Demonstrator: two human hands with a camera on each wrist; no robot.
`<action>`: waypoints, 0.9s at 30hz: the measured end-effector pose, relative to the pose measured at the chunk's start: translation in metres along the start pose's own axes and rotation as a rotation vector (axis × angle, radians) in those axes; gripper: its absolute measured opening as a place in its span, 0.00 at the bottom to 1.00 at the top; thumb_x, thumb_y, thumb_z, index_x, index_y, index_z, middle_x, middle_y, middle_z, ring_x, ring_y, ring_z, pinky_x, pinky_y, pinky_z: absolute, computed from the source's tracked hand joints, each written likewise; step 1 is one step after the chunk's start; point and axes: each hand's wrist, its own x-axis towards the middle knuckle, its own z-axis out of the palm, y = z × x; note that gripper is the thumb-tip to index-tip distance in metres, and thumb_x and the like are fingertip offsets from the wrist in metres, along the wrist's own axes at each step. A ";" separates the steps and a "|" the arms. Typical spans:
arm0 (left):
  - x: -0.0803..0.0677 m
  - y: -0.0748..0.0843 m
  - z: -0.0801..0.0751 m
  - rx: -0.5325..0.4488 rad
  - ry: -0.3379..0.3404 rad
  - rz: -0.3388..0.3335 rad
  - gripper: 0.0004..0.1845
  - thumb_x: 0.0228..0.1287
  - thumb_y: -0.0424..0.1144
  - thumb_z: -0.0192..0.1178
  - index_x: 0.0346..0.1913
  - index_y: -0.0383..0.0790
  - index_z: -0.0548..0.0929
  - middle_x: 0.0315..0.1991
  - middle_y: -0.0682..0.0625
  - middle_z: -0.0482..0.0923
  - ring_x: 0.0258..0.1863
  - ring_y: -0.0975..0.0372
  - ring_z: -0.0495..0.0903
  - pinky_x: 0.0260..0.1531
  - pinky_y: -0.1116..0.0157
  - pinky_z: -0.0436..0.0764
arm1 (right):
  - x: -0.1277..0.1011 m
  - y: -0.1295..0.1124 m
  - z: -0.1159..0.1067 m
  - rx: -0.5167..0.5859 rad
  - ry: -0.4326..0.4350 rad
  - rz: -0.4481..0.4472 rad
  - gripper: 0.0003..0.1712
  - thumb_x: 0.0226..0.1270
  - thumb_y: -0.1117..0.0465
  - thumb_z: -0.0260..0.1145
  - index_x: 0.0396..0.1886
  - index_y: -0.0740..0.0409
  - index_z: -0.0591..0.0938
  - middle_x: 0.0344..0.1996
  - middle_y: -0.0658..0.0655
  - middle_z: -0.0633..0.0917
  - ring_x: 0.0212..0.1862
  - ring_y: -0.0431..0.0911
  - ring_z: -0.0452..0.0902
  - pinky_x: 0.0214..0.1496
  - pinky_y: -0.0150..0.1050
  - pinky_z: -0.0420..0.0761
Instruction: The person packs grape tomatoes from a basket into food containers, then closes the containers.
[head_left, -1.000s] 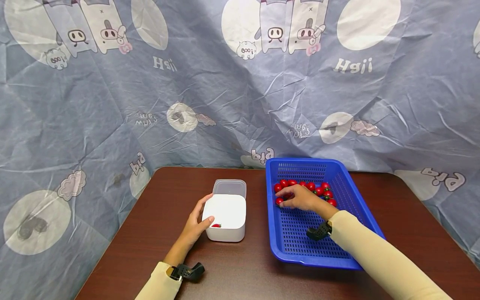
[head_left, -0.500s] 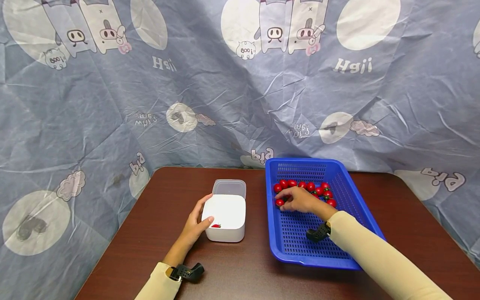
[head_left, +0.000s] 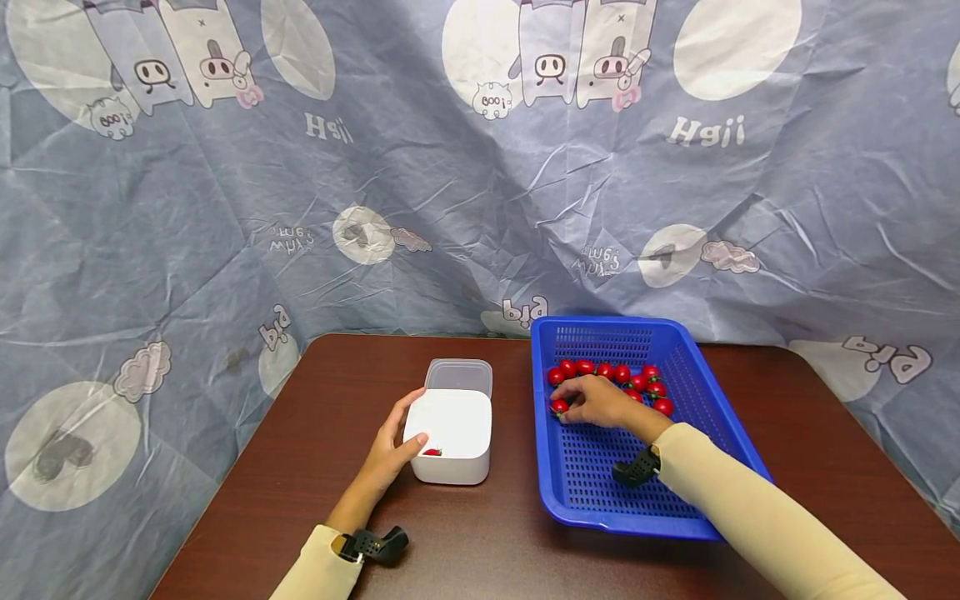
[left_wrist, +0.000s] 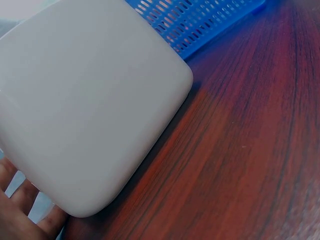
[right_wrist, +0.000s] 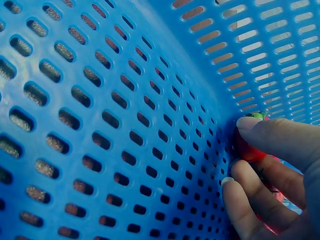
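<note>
Pinching a small, round, glossy red tomato with a green leafy top [head_left: 559,407], the right hand [head_left: 600,400] reached down inside the wide blue basket of perforated plastic [head_left: 607,527], close to its left wall. Thumb and fingers were bent to little more than the fruit's width, the thumb beside the leaves. That grip looked precarious: smooth skin might have slid out under a hard squeeze, and a pull on the leaves could have torn them. With the wall so near, fingertips risked scraping it on the way up, while a sideways sweep could have scattered the other red tomatoes [head_left: 584,367] grouped toward the back.

Over on the dark reddish-brown wooden table [head_left: 300,433], the left hand [head_left: 390,437] held the white, square, round-cornered container [head_left: 453,471], partly closed about its left side, thumb over the rim. Pressing down there could have tipped it, and the thumb might have blocked something dropped in. One red piece [head_left: 432,452] showed inside, mostly hidden by the front wall. Any backward shove could have pushed the translucent plastic lid [head_left: 460,375] lying behind.
</note>
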 end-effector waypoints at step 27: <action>0.000 -0.001 -0.002 0.011 -0.002 -0.013 0.36 0.63 0.34 0.58 0.74 0.43 0.58 0.67 0.43 0.65 0.60 0.55 0.70 0.53 0.63 0.75 | 0.001 -0.004 -0.008 0.045 0.041 -0.046 0.18 0.53 0.65 0.75 0.44 0.64 0.84 0.35 0.56 0.86 0.34 0.44 0.83 0.38 0.39 0.82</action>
